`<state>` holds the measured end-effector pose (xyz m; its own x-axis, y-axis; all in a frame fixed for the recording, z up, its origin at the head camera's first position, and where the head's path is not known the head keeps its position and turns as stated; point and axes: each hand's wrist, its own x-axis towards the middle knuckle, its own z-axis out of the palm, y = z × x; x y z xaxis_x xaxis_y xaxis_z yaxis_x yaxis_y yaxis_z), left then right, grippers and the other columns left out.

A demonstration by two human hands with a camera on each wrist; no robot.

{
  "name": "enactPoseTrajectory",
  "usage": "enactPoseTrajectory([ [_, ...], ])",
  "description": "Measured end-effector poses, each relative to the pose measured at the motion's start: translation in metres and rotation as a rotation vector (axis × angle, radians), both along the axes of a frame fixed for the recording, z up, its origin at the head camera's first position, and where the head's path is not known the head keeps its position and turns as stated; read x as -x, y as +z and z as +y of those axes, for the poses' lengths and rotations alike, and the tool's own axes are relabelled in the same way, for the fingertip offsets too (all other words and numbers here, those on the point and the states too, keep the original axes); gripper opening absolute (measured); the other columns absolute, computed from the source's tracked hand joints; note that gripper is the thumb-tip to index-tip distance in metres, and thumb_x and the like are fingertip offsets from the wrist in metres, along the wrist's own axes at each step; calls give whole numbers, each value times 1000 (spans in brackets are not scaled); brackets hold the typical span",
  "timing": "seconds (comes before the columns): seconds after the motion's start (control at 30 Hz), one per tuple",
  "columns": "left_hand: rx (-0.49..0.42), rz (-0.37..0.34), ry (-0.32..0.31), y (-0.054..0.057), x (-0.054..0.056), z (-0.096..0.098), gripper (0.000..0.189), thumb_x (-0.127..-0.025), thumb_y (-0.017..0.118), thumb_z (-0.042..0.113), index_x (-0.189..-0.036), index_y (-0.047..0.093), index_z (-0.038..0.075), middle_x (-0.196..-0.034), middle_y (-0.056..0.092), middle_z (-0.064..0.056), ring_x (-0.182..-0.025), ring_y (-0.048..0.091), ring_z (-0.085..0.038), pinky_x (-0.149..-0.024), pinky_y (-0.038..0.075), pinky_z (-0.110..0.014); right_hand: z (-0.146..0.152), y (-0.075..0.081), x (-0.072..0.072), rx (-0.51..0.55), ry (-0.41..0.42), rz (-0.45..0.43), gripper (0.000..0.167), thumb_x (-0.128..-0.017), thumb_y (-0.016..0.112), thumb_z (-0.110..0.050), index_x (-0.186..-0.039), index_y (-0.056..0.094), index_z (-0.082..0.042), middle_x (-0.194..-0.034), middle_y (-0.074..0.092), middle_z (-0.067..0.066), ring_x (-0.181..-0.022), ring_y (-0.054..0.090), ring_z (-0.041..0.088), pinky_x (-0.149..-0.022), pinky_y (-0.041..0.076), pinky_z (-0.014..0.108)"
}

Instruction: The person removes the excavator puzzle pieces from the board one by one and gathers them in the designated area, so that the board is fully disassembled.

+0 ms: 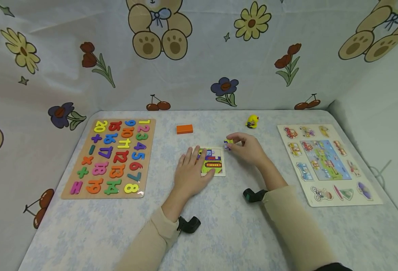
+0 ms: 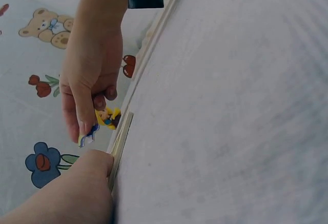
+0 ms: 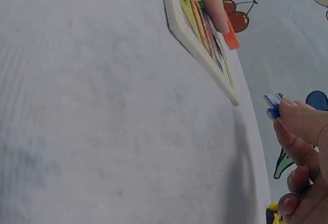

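My left hand (image 1: 190,171) rests with straight fingers over the left part of a small square puzzle board (image 1: 214,165). That board has a white frame and a picture of a yellow, purple and orange vehicle, partly hidden under the fingers. Just beyond its upper right corner, my right hand (image 1: 247,149) pinches a small puzzle piece (image 1: 227,143), yellow and purple in the head view, between thumb and fingertips. In the right wrist view the puzzle piece (image 3: 273,106) shows blue and white edges and is held up above the table.
A wooden number board (image 1: 109,158) with colourful numerals lies at left. At right is a larger picture puzzle board (image 1: 329,165). Behind the hands are an orange block (image 1: 184,129) and a small yellow duck toy (image 1: 252,121). A patterned cloth (image 1: 192,82) rises at the table's back edge.
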<state>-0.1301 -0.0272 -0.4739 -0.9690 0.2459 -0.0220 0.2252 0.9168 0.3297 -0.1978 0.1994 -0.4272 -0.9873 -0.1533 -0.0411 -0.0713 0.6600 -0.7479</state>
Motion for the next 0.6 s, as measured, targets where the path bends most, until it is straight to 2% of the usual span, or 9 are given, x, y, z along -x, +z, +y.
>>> enactPoseTrajectory([
  [0.27, -18, -6, 0, 0, -1, 0, 82, -94, 38, 68, -161, 13, 28, -169, 7, 2, -157, 1, -23, -126, 5, -46, 31, 3, 4, -37, -38, -37, 28, -96, 65, -30, -122, 67, -19, -116, 66, 7, -92, 49, 24, -72, 40, 35],
  [0.47, -21, 2, -3, 0, -1, -1, 82, -94, 38, 67, -161, 13, 28, -169, 7, 2, -157, 2, -23, -126, 6, -47, 55, 0, 4, -68, -56, -21, 29, -97, 63, -32, -123, 67, -19, -116, 65, 9, -86, 46, 23, -68, 39, 34],
  [0.6, -18, 6, -3, 0, -1, -1, 81, -94, 38, 68, -161, 13, 28, -169, 7, 2, -157, 1, -23, -126, 6, -47, 69, -1, 4, -80, -73, -21, 31, -99, 61, -35, -125, 65, -19, -119, 62, 10, -87, 45, 23, -69, 38, 34],
])
